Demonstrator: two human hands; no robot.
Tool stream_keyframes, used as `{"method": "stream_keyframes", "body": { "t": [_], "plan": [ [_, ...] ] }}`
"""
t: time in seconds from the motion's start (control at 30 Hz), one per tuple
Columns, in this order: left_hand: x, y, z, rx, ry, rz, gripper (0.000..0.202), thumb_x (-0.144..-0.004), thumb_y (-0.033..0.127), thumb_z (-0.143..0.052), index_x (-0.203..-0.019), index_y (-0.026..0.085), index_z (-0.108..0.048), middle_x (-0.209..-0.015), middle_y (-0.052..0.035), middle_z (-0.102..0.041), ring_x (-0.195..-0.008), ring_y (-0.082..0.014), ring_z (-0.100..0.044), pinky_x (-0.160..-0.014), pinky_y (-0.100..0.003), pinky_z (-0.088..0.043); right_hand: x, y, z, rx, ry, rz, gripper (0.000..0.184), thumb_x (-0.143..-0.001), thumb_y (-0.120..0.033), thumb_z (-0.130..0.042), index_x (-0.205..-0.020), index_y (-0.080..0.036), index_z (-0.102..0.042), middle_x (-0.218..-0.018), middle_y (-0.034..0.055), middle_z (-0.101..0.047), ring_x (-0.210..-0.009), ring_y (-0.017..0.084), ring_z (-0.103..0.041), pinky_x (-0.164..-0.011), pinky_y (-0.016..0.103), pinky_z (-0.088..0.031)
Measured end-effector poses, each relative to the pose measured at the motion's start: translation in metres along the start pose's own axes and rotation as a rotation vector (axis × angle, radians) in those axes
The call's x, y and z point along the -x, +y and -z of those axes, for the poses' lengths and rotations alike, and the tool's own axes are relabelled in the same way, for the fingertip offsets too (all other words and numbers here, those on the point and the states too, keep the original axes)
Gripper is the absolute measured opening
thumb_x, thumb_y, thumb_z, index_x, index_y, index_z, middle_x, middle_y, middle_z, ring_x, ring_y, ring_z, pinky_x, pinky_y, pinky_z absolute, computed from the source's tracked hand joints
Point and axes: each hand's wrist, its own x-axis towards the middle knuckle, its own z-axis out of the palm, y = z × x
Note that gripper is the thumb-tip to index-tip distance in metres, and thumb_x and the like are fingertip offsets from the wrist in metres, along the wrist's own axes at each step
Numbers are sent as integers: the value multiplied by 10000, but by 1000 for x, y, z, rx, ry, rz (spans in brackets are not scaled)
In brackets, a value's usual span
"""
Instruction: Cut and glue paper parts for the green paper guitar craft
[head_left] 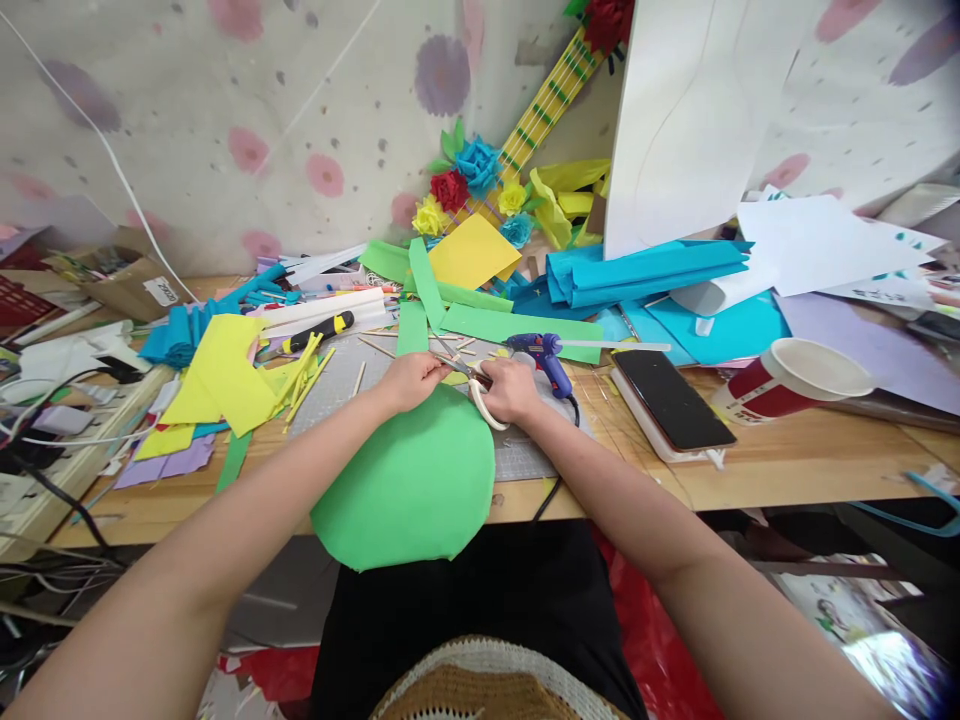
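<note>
My right hand (510, 390) grips a pair of scissors (482, 395) by the white handles, blades pointing left. The fingers of my left hand (412, 380) are pinched on the top edge of a large rounded green sheet (409, 480), close to the blades. The sheet hangs over the table's front edge toward my lap. Whether the blades are cutting into it I cannot tell. Green strips (427, 285) lie just beyond my hands. A blue glue gun (544, 358) with a clear stick rests right of the scissors.
A grey cutting mat (525, 460) lies under my hands. On the right are a phone (675, 398) and a paper cup (795, 380). Yellow sheets (217, 375) and a utility knife (322, 330) lie left. A flower-decorated guitar shape (551, 100) leans on the wall beside a white board (690, 120).
</note>
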Motion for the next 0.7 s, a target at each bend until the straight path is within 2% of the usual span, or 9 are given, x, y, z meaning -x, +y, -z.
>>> {"method": "stream_keyframes", "body": {
  "t": [0.23,0.3,0.4,0.5,0.7],
  "plan": [
    [1,11,-4,-120,177,90,295,-820,319,-427,-749,165,-668,-747,-55,-671,-713,-163,-591,-614,-250,-377,1,-2,3,13,-1,-89,215,-711,-372,-497,-714,-176,-587,-736,66,-627,-720,187,-527,-571,274,-245],
    [1,11,-6,-129,156,76,294,-821,290,-424,-709,163,-665,-775,-59,-681,-741,-167,-602,-643,-254,-392,2,0,3,-1,18,-60,207,-716,-372,-499,-719,-178,-573,-755,64,-626,-739,187,-523,-577,273,-250],
    [0,7,-6,-117,74,18,306,-822,258,-415,-659,153,-651,-930,-74,-684,-848,-180,-612,-704,-262,-415,3,4,1,-39,45,5,193,-716,-364,-507,-741,-179,-556,-778,57,-622,-769,184,-511,-599,268,-268],
    [-1,3,-6,-85,36,-35,301,-827,252,-400,-703,158,-659,-1029,-63,-666,-920,-186,-605,-738,-263,-427,3,6,0,-65,50,43,190,-722,-360,-503,-756,-178,-546,-792,56,-619,-784,184,-498,-612,267,-278],
    [0,5,-2,-119,41,-40,299,-828,263,-402,-723,167,-665,-1010,-51,-670,-828,-166,-606,-662,-239,-409,3,4,0,-60,52,34,178,-700,-342,-519,-751,-177,-564,-758,55,-611,-755,181,-496,-607,266,-271]
  ]
}}
